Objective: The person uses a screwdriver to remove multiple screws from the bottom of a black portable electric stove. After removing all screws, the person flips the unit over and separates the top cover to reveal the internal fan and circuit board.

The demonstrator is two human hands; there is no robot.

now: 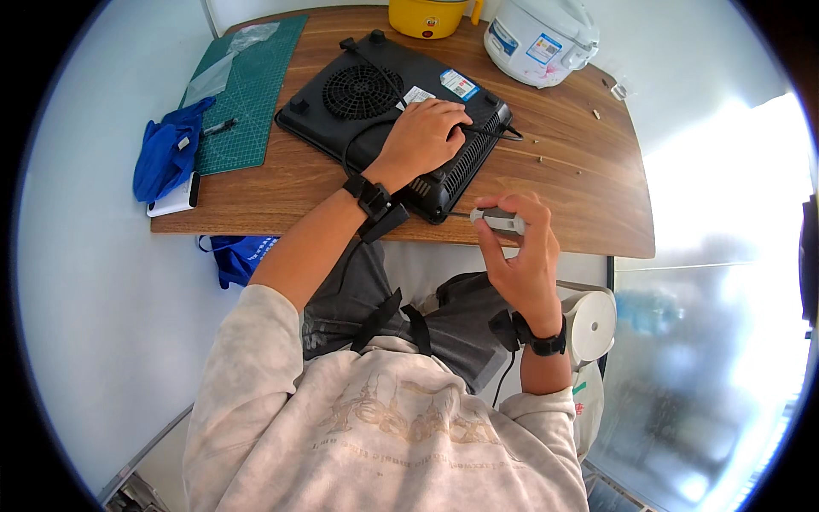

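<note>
A black induction cooker (333, 124) lies upside down on the wooden table, its round fan grille (363, 92) facing up. Across its right part rests my left hand (426, 136), fingers bent and pressed down on the casing, holding it steady. The cooker's black power cord (358, 141) loops over the underside and passes by this hand. My right hand (527, 247) is closed around the grey and white handle of a screwdriver (499, 222). Its thin shaft points left, with the tip at the cooker's near corner; the exact contact point is too small to make out.
A green cutting mat (243, 128) with clear plastic bags lies at the left, beside a blue cloth bag (166, 149) and a white device (175, 198). Behind stand a yellow pot (425, 19) and a white rice cooker (537, 43). Small bits (539, 160) lie on the table's right.
</note>
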